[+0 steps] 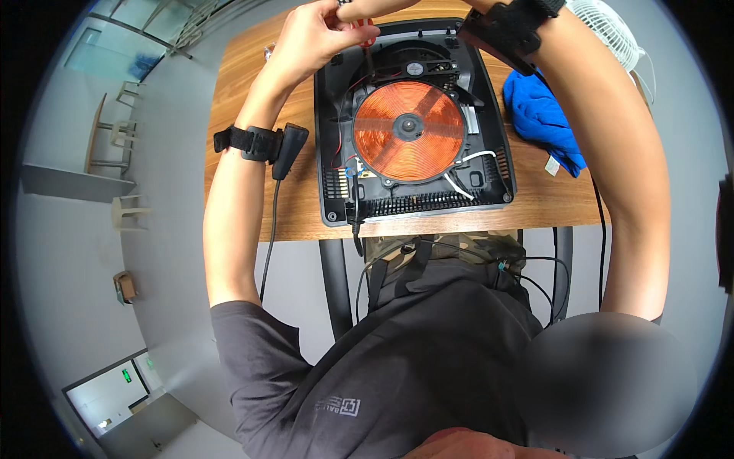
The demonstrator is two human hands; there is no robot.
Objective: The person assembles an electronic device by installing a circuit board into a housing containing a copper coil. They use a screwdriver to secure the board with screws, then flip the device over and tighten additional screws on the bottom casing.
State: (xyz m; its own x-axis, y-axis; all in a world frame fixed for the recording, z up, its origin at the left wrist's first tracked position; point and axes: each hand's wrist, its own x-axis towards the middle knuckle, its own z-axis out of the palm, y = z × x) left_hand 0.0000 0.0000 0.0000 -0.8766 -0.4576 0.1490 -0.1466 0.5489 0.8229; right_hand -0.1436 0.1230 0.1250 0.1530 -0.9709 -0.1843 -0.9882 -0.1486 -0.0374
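Screwdriver (pixel 366 43), red-handled, pinched in left hand (pixel 307 37) at far end of opened induction cooker (pixel 331 138), likely light, rigid, best held by its handle, beside cropped right hand (pixel 375 7) of unclear grip.

dark shirt (pixel 436 344): pale lettering (pixel 329 407) beside a square emblem (pixel 349 406), on its front | doorway (pixel 98 396): small green sign (pixel 127 375), too small to read | blue cloth (pixel 535 111): white tag (pixel 551 166), any print too small to read
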